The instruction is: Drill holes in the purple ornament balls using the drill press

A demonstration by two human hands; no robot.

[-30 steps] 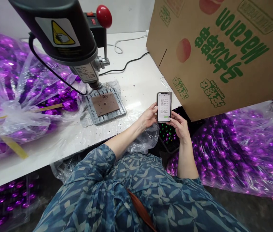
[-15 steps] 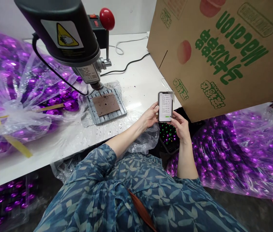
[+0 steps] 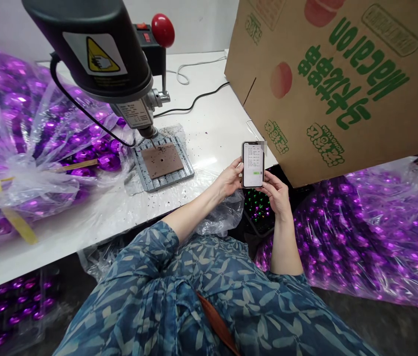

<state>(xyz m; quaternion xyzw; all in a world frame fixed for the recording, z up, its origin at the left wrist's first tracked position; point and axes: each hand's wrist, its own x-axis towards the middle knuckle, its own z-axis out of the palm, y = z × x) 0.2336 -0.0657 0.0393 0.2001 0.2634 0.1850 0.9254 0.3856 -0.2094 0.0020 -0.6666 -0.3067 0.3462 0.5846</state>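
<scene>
A phone (image 3: 253,164) with a lit screen of text is held upright at the white table's front right corner. My left hand (image 3: 229,180) grips its left edge, fingers curled round it. My right hand (image 3: 277,193) holds its lower right side, thumb at the screen's bottom edge. Both forearms reach up from my blue patterned sleeves. A small drill press (image 3: 101,54) stands over a grey slotted plate with a brown board (image 3: 162,160) to the left of the phone.
A clear bag of shiny purple pieces (image 3: 27,143) lies on the white table (image 3: 216,123) at left. Another such bag (image 3: 372,227) sits at right, under a tilted cardboard box (image 3: 327,84). Cables run along the table's back. A dark crate (image 3: 259,210) sits below my hands.
The text on the phone's screen has shifted a little. My hands and the phone stay in nearly the same place.
</scene>
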